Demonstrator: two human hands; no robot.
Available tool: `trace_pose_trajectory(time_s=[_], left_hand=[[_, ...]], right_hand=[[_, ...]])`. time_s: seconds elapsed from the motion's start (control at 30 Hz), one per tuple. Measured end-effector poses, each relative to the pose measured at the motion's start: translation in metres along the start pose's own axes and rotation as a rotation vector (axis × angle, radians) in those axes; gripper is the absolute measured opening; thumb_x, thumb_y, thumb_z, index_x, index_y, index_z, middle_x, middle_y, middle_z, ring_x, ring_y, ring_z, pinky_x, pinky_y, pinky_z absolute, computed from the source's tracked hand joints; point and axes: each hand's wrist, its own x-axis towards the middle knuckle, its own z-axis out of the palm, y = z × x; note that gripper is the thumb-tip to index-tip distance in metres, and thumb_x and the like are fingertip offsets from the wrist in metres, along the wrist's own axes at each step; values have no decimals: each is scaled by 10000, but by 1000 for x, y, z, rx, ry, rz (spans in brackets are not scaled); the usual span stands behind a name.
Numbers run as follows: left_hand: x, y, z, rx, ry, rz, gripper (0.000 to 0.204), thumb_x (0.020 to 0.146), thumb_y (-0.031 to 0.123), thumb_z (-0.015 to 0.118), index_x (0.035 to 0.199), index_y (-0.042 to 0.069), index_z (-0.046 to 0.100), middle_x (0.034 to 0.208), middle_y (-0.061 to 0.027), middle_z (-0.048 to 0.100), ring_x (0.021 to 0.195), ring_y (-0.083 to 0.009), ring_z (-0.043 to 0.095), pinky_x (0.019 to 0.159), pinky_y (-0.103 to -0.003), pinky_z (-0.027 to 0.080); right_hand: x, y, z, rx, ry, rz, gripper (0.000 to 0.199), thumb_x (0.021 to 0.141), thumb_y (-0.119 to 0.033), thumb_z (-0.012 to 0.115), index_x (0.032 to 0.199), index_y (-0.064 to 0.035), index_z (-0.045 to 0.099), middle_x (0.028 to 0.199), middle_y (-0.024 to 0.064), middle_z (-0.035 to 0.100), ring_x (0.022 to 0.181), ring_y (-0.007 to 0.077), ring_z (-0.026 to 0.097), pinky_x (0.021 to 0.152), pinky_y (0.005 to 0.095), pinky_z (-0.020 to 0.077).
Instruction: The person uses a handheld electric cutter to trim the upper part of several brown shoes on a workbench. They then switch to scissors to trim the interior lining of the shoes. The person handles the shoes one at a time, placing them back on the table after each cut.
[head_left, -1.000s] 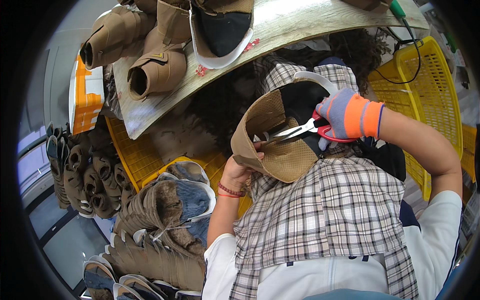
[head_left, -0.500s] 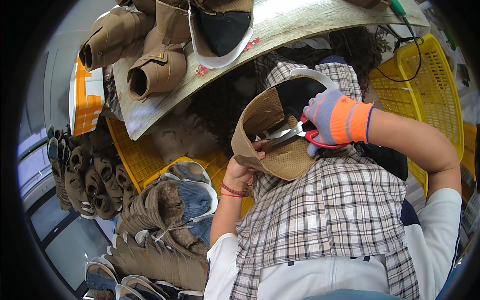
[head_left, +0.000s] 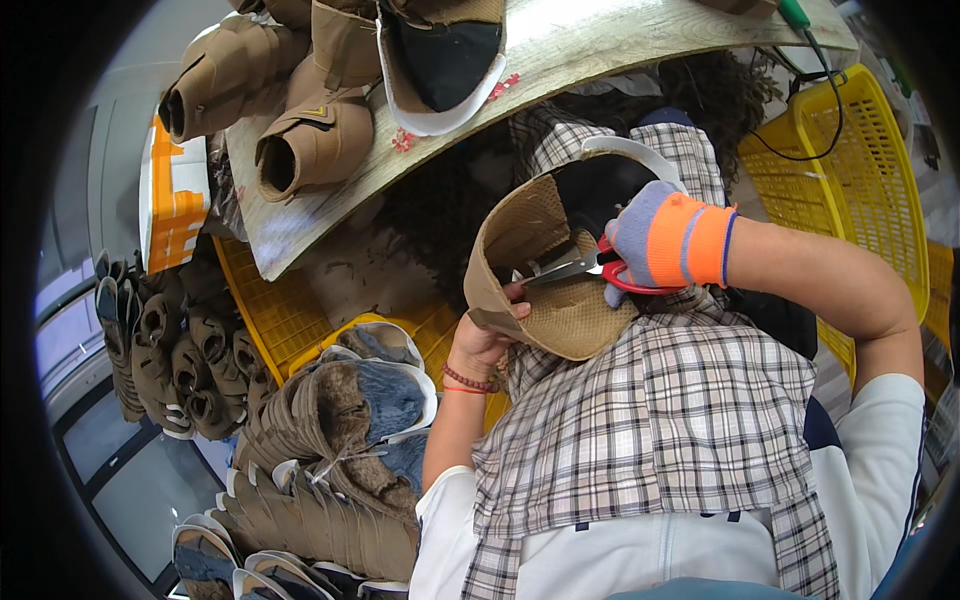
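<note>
We hold one tan boot upper (head_left: pixel 545 275) at centre, above our lap; the bare left hand (head_left: pixel 490 335) pinches its near rim; the gloved right hand (head_left: pixel 665 240) is closed around one pair of red-handled scissors (head_left: pixel 580 265), blades inside the opening. Risk, in our judgement: a slip could nick the lining or thumb. Three boots (head_left: pixel 300 150) lie on the far board (head_left: pixel 600 45); two yellow baskets (head_left: pixel 860 170) flank us.
</note>
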Motion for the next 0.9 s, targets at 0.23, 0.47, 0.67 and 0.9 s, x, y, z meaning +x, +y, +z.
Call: trace_pose_trajectory(time_s=[0.23, 0.47, 0.67, 0.9], left_hand=[[10, 5, 17, -90, 43, 397, 279, 904, 137, 614, 1164, 40, 582, 1082, -81, 629, 951, -223, 627, 937, -381, 487], [59, 8, 8, -170, -84, 513, 459, 914, 263, 629, 1323, 98, 504, 1328, -68, 548, 1233, -276, 495, 1055, -482, 366], [55, 16, 23, -154, -66, 481, 501, 900, 263, 647, 1342, 99, 478, 1332, -77, 542, 1230, -289, 503, 1046, -487, 380], [51, 21, 33, -148, -113, 472, 486, 910, 189, 623, 1356, 81, 463, 1361, -82, 510, 1245, -281, 481, 1070, -474, 362]], right_hand=[[-4, 47, -12, 230, -286, -16, 555, 817, -587, 592, 858, -43, 692, 725, 132, 671, 686, 300, 653, 647, 389, 509], [31, 62, -19, 576, -651, -90, 880, 847, -793, 294, 838, -17, 708, 585, 81, 579, 519, 201, 593, 556, 299, 495], [45, 52, -34, 604, -681, -84, 902, 821, -817, 304, 845, -9, 705, 632, 83, 584, 547, 195, 622, 555, 301, 525], [47, 41, -44, 529, -644, -24, 896, 769, -847, 374, 785, -7, 686, 634, 77, 574, 535, 202, 609, 546, 306, 531]])
